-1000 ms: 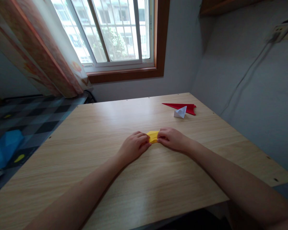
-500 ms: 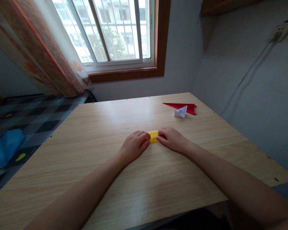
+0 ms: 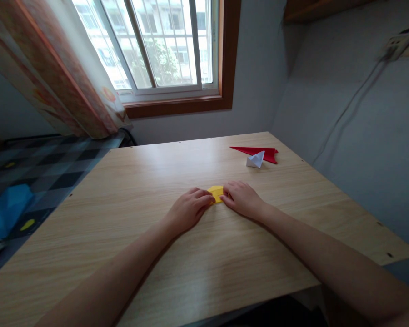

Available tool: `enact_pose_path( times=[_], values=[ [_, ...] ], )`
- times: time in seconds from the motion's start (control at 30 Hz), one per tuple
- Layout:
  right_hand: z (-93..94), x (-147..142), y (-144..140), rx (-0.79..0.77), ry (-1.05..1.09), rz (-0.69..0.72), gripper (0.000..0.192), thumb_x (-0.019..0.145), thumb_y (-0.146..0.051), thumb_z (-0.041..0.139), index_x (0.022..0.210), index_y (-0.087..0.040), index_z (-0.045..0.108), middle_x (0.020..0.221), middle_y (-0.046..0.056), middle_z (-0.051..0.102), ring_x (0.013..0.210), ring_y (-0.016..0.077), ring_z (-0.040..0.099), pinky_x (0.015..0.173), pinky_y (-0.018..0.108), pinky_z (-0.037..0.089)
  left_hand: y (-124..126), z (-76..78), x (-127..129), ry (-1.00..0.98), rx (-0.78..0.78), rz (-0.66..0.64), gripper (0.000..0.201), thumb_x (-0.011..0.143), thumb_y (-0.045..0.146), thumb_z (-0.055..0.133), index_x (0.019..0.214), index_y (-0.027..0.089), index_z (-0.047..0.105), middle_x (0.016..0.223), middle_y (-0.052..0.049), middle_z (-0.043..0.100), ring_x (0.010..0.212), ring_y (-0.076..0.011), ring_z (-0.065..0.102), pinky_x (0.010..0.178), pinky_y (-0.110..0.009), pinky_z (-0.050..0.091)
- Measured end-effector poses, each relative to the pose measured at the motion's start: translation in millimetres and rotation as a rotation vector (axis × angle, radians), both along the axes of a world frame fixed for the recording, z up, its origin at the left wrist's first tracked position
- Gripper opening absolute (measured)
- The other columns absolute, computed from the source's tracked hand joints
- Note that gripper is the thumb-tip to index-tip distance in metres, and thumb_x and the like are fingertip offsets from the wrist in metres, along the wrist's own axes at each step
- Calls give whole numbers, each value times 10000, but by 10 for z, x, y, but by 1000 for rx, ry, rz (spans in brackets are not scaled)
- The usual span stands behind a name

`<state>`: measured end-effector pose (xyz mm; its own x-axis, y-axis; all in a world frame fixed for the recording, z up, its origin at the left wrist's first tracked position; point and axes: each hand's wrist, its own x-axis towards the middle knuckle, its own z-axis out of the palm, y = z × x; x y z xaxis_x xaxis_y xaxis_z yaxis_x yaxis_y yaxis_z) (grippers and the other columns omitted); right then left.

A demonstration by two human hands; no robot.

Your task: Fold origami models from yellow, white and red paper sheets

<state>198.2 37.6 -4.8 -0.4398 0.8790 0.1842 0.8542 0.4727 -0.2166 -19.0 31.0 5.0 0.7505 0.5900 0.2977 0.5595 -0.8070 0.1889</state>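
A small folded piece of yellow paper (image 3: 216, 194) lay flat on the pale wooden bench (image 3: 204, 254), close to the middle of it. Only a little bit of the yellow paper showed, because both hands covered its ends. Its long side seemed to run across, from 9 o'clock to 3 o'clock, with no end pointing toward the person.

The left hand (image 3: 188, 210) lay palm down at the 9 o'clock end of the paper. Its fingers (image 3: 204, 196) were bent and close together, with the tips pressing on the paper's left edge. The right hand (image 3: 242, 198) lay palm down at the 3 o'clock end. Its fingers (image 3: 229, 192) were also curled and close together, with the tips on the paper's right edge. The two hands nearly met over the paper. It could not be told if either hand pinched the paper or only pushed it down on the bench.

Far off toward 1 o'clock, near the back of the bench, lay a flat red paper shape with a long sharp point (image 3: 255, 151). Its point aimed toward 9 o'clock. A small white folded paper boat (image 3: 255, 160) sat right against it, on the near side.

Past the bench stood a window with a brown wooden frame (image 3: 230, 59), and a flowery curtain (image 3: 51, 77) hung at 10 o'clock.
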Motion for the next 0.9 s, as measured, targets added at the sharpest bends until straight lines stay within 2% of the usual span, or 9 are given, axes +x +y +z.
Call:
enact_pose_path(
  times=[0.3, 0.7, 0.9],
  values=[
    [-1, -13, -10, -6, -20, -15, 171, 915, -313, 566, 841, -168, 619, 914, 89, 666, 883, 222, 593, 748, 315, 393, 5, -41, -31, 23, 28, -20, 319, 974, 213, 447, 1209, 283, 651, 1147, -58, 670, 1017, -202, 587, 897, -360, 506],
    [-13, -15, 5, -9, 15, -15, 126, 905, -293, 588, 873, -173, 609, 931, 74, 680, 880, 215, 599, 736, 311, 390, -3, -44, -40, 76, 51, -39, 325, 981, 242, 449, 1228, 316, 647, 1169, -55, 667, 1011, -208, 581, 888, -371, 508],
    [-26, -4, 0, 14, 48, -2, 152, 921, -317, 557, 874, -177, 592, 923, 69, 675, 873, 214, 594, 731, 314, 380, -12, -26, -39, 83, 57, -38, 313, 983, 250, 446, 1209, 289, 659, 1152, -54, 674, 1010, -213, 580, 891, -367, 505]
  ],
)
